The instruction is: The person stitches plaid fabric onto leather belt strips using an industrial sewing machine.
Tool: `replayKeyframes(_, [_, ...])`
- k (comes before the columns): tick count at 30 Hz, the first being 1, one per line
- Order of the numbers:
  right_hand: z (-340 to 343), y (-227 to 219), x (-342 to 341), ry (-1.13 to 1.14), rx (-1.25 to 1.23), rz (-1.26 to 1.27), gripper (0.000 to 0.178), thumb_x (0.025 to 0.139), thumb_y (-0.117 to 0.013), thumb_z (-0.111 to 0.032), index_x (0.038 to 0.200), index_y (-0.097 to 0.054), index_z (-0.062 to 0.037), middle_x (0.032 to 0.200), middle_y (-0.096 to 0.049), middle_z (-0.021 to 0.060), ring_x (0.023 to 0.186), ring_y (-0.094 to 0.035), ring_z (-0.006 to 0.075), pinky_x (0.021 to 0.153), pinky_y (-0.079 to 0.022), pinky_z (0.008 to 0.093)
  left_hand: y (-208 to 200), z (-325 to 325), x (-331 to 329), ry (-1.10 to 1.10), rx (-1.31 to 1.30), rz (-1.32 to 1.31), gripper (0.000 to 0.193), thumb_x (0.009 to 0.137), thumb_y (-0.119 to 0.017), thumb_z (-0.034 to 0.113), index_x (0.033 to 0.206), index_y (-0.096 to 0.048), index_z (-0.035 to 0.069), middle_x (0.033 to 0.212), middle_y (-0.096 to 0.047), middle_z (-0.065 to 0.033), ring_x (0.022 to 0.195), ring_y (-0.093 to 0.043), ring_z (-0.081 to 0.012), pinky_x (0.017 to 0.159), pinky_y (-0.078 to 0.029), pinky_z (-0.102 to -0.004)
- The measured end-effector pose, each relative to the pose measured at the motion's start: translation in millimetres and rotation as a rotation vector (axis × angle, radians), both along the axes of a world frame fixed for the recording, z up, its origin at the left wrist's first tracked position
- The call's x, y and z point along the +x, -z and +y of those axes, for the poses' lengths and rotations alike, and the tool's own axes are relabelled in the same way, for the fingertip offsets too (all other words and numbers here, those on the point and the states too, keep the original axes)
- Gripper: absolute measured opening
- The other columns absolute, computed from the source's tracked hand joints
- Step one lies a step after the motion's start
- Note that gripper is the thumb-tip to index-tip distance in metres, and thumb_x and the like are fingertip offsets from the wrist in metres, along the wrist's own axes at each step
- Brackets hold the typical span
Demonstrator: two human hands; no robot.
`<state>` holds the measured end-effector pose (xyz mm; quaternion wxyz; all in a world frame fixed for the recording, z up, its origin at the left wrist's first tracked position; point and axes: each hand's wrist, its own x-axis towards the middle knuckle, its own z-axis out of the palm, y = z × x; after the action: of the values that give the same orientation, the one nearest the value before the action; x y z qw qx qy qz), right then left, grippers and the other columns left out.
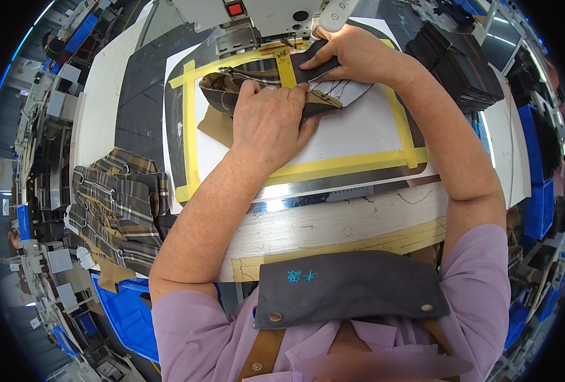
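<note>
Under the sewing machine [276,18] lies a plaid and dark fabric piece [222,100] with a zipper along one edge. My left hand [270,121] presses on it, fingers bent and thumb against its near edge. To the right, my right hand [352,54] pinches a dark fabric flap [314,57] between thumb and fingers, close to the needle area. The fingertips of that hand are partly hidden behind the flap. Beneath the work is a white sheet [340,137] framed with yellow tape [333,164]. A strip of yellow tape also crosses the fabric between my hands.
At the left table edge, several plaid fabric pieces [120,197] with metal rings lie in a heap. A stack of dark pieces [454,70] stands at the far right. Below the left edge is a blue bin [126,318]; more blue bins [540,210] stand at the right.
</note>
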<state>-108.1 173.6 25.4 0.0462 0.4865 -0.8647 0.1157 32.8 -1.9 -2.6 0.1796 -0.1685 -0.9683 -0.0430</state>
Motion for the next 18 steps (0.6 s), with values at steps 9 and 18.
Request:
replayKeyframes(9, [0.4,5.8,-4.0,-0.069,-0.072,0.021,0.036,0.069,-0.086,-0.032,0.103,-0.08,-0.0254,0.09,-0.067,0.0121,0.09,-0.066,0.031,0.08,-0.053,0.0384,4.8,0.0,-0.2,-0.008,0.025,0.029,0.046,0.086,-0.07,0.038,0.119,-0.066,0.006,0.083,-0.071,-0.0066,0.079,-0.067,-0.0205,0.082,-0.039,-0.0366])
replayKeyframes(18, [4.8,-1.5,-5.3,0.005,0.057,-0.038,0.036,0.074,-0.084,-0.024,0.109,-0.078,-0.0245,0.133,-0.06,0.0231,0.084,-0.071,0.0287,0.082,-0.057,0.0312,5.6,4.0,-1.2,0.002,0.016,0.005,0.047,0.087,-0.068,0.038,0.121,-0.066,0.006,0.09,-0.071,-0.0059,0.081,-0.066,-0.0206,0.082,-0.039,-0.0369])
